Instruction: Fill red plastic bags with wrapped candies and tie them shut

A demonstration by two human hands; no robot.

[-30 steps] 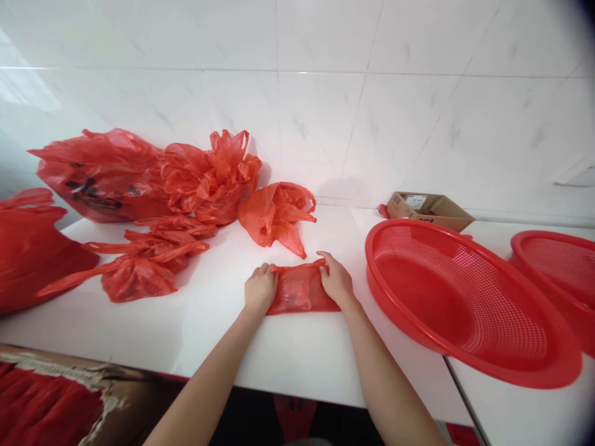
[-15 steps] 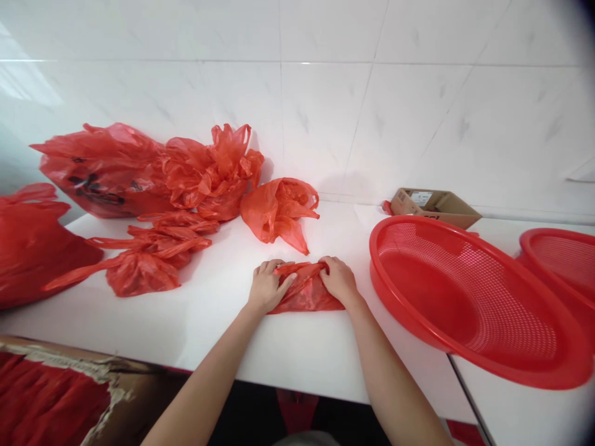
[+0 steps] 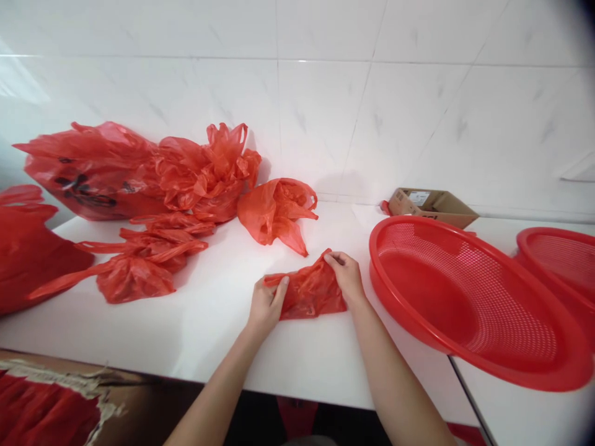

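A small folded red plastic bag (image 3: 310, 292) lies on the white counter (image 3: 223, 328) in front of me. My left hand (image 3: 266, 303) pinches its left end, with the thumb on top. My right hand (image 3: 346, 276) grips the bag's upper right corner and lifts it a little, so the bag forms a rough triangle. Both hands are closed on the same bag.
A loose red bag (image 3: 277, 212) lies just behind. Several crumpled and tied red bags (image 3: 139, 260) pile up at the left against the tiled wall. A large red mesh basket (image 3: 469, 297) sits right of my hands, a second one (image 3: 558, 260) and a cardboard box (image 3: 432, 206) beyond.
The flat rectangular bag has been folded: my right hand raised its right corner up and back, and my left hand slid down to pinch the left end.
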